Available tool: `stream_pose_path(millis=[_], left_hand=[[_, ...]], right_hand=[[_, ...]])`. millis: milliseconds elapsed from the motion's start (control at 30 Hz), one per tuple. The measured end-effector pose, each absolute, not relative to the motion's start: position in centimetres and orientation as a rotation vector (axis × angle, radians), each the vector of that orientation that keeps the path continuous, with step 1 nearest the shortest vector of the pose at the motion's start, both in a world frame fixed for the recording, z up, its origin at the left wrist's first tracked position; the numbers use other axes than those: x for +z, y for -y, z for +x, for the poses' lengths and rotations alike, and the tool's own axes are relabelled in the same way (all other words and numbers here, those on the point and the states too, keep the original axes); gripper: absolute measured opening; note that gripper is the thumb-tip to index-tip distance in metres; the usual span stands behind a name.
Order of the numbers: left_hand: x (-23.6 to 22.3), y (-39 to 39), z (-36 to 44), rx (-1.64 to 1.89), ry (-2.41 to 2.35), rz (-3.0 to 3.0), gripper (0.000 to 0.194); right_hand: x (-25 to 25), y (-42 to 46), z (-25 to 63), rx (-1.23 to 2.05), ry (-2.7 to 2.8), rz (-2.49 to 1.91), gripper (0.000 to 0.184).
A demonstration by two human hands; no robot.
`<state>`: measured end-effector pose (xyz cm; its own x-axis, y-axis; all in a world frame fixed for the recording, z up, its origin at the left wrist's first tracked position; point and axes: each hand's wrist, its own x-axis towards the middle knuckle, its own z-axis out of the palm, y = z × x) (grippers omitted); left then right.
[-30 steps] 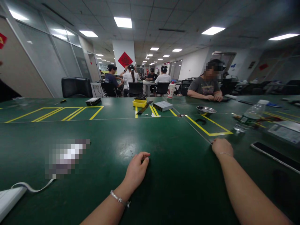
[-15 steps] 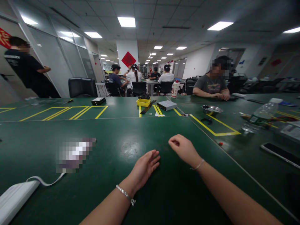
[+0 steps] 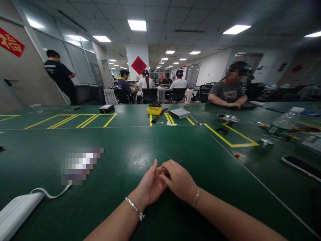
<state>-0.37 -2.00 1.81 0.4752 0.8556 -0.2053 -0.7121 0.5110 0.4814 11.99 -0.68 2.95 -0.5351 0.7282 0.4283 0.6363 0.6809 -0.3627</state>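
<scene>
My left hand [image 3: 150,185] and my right hand [image 3: 179,180] meet on the green table [image 3: 130,201] just in front of me. Their fingertips press together around a small dark thing [image 3: 167,173] that I cannot make out. My right hand's fingers are curled over it and my left thumb points up beside them. Each wrist wears a thin bracelet. A tiny red-orange item [image 3: 237,155] lies on the table off to the right, apart from both hands.
A white device with a strap [image 3: 17,211] lies near left, a blurred-out item [image 3: 80,164] behind it. At right are a phone [image 3: 301,167] and a plastic bottle [image 3: 281,125]. Farther off are a metal dish [image 3: 227,117], a yellow tray [image 3: 154,109], a seated person [image 3: 229,92] and a standing person [image 3: 60,75].
My right hand has come in from the right side of the table, pinched, and joined my left hand at the middle. My left hand has turned up and closed against it.
</scene>
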Motion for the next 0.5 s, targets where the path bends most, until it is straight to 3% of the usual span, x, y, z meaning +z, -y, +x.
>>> stream_pose_path(millis=[133, 300, 400, 500], left_hand=[[1.8, 1.8, -0.8, 1.005, -0.500, 0.315, 0.034], [1.5, 1.7, -1.1, 1.026, -0.585, 0.349, 0.026], [1.3, 1.7, -1.2, 1.027, -0.566, 0.408, 0.030], [1.3, 1.7, -1.2, 1.030, -0.579, 0.429, 0.029]], right_hand=[[4.2, -2.8, 15.7, 0.128, 2.203, -1.186, 0.023], [2.9, -9.7, 28.4, -0.398, 1.912, -1.877, 0.039], [0.9, -11.6, 35.5, -0.271, 1.766, -2.257, 0.045], [-0.6, -12.1, 38.8, -0.040, 1.710, -2.375, 0.039]])
